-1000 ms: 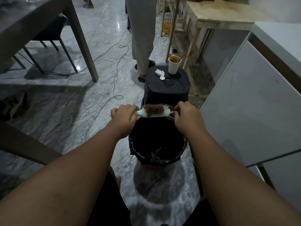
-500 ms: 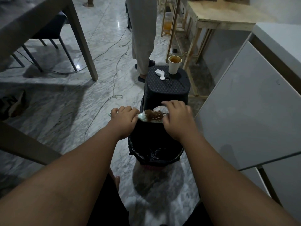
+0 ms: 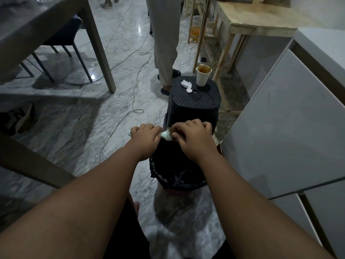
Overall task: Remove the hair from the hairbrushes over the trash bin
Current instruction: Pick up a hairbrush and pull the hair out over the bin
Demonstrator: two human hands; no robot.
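A pale mint hairbrush [image 3: 166, 135] is held over the trash bin [image 3: 177, 181], which is lined with a black bag. My left hand [image 3: 146, 137] grips the brush handle, whose tip pokes out at the left. My right hand [image 3: 194, 138] lies curled over the brush head and covers most of it, thumb against the bristles. The brown hair in the bristles is almost wholly hidden under the right hand.
A black plastic stool [image 3: 194, 101] stands just behind the bin with a paper cup [image 3: 203, 75] and a crumpled tissue [image 3: 186, 85] on it. A person's legs [image 3: 164, 43] stand beyond. A white cabinet [image 3: 280, 118] is at the right, a table leg [image 3: 99, 53] and cables at the left.
My right hand moved left from the brush's far end onto the brush head, covering the hair that showed before. The left hand kept its grip on the handle.
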